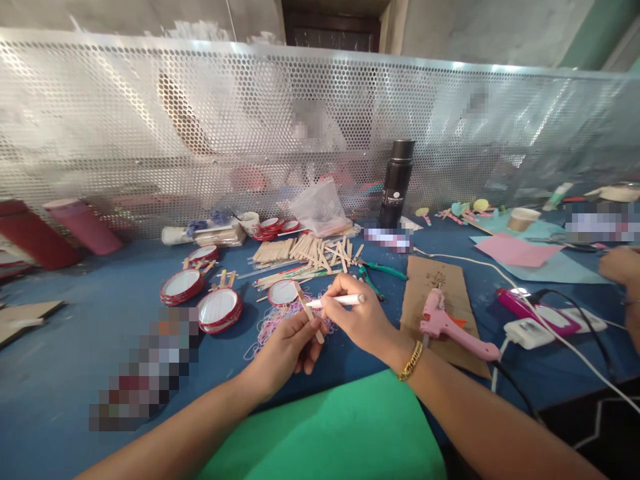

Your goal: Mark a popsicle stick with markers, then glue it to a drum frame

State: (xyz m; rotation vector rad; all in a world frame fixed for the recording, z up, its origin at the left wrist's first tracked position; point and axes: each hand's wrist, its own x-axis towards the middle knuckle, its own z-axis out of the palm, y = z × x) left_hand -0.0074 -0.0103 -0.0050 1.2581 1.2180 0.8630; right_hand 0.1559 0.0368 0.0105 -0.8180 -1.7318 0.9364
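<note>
A person's left hand (287,343) pinches a flat wooden craft stick (301,295) near its lower end, thumb on top, the stick slanting up and away above the blue tabletop (140,280). The right hand (357,317) grips a white pen (353,300) between thumb and fingers, its tip at the stick's face; whether it touches the wood, I cannot tell from here. A gold chain bracelet (413,361) circles the right wrist.

Just beyond the hands, a red-rimmed disc (283,292) with a pale face sits beside a tangle of pastel loops (257,337). Behind it lies a loose heap of craft sticks (320,252), with green-handled pliers (385,270) to its right. Two larger red-rimmed discs, one nearer (219,309) and one behind it (183,288), rest to the left.

On the right, a pink glue gun (443,323) lies across a piece of brown cardboard (415,273), near a white power strip (525,333). Green material (330,427) spreads below the forearms. Farther back, a black bottle (397,187) stands upright near a clear plastic bag (320,203), before a perforated metal partition (250,107). At the far right edge, another person's hand (620,270) shows, blurred, near pink paper (520,250).
</note>
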